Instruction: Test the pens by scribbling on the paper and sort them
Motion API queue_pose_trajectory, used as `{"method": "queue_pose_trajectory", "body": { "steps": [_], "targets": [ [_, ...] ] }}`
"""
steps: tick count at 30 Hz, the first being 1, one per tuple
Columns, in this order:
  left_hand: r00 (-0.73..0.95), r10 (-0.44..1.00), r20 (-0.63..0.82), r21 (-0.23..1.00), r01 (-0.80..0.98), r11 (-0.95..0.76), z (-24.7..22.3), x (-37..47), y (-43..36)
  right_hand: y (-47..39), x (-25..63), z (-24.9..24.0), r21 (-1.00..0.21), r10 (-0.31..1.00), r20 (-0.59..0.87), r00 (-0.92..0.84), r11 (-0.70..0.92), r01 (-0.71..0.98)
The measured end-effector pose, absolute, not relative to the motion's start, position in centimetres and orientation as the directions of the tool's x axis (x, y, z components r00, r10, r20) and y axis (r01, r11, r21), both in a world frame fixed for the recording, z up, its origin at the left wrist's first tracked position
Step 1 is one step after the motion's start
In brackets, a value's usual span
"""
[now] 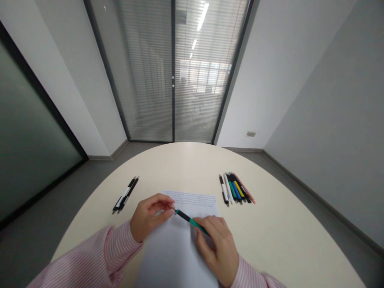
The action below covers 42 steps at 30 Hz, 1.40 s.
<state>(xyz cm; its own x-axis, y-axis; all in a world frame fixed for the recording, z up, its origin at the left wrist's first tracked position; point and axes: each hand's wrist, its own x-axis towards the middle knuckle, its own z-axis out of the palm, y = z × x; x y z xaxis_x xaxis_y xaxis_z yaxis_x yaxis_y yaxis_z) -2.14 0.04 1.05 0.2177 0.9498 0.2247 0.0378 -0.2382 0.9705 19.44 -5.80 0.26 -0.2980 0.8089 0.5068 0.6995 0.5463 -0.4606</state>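
A green and black pen (183,215) slants above a sheet of paper (177,248) that has lines of writing along its top. My right hand (220,246) is closed around the green barrel, thumb below and fingers over it. At the pen's upper left end, my left hand (151,214) is closed in a pinch. A small thing shows between the left fingertips, right by the pen's end, too small to name. I cannot tell whether it is joined to the pen.
Two black and white pens (125,196) lie side by side on the left of the round cream table (189,160). A row of several pens (235,190) in various colours lies on the right. Beyond the table's far edge stands a glass partition with blinds (150,80).
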Motion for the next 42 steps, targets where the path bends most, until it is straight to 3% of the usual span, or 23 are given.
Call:
{"method": "queue_pose_trajectory", "body": {
  "steps": [7, 12, 16, 18, 21, 25, 32, 42],
  "targets": [
    [0.289, 0.917, 0.274, 0.939, 0.124, -0.320, 1.5, -2.1, -0.2, -5.8, 19.4, 0.3, -0.473, 0.804, 0.521, -0.286, 0.551, 0.688],
    [0.363, 0.864, 0.349, 0.717, 0.490, -0.496, -0.2, -2.2, 0.6, -5.9, 19.5, 0.0, -0.520, 0.813, 0.543, -0.209, 0.521, 0.677],
    [0.399, 0.858, 0.324, 0.646, 0.570, -0.509, -1.0, -2.1, 0.9, -5.9, 19.5, -0.2, -0.538, 0.826, 0.526, -0.202, 0.507, 0.673],
    [0.363, 0.886, 0.288, 0.728, 0.519, -0.448, -0.7, -2.0, 0.9, -5.8, 19.5, -0.3, -0.531, 0.825, 0.522, -0.218, 0.514, 0.674],
    [0.279, 0.951, 0.135, 0.948, 0.244, -0.206, 0.3, -2.2, 1.0, -5.6, 19.6, -0.5, -0.510, 0.822, 0.524, -0.224, 0.513, 0.690],
    [0.222, 0.975, 0.003, 0.999, -0.046, 0.008, 1.1, -2.5, 1.1, -5.4, 19.9, -0.7, -0.466, 0.810, 0.536, -0.238, 0.519, 0.717],
    [0.265, 0.962, -0.059, 0.997, -0.037, 0.072, 1.5, -2.1, 0.9, -5.1, 20.4, -0.5, -0.383, 0.782, 0.563, -0.268, 0.534, 0.754],
    [0.293, 0.956, -0.011, 1.000, 0.027, 0.003, 1.1, -1.9, 0.9, -4.9, 20.8, -0.6, -0.334, 0.748, 0.590, -0.306, 0.570, 0.751]
  ]
}}
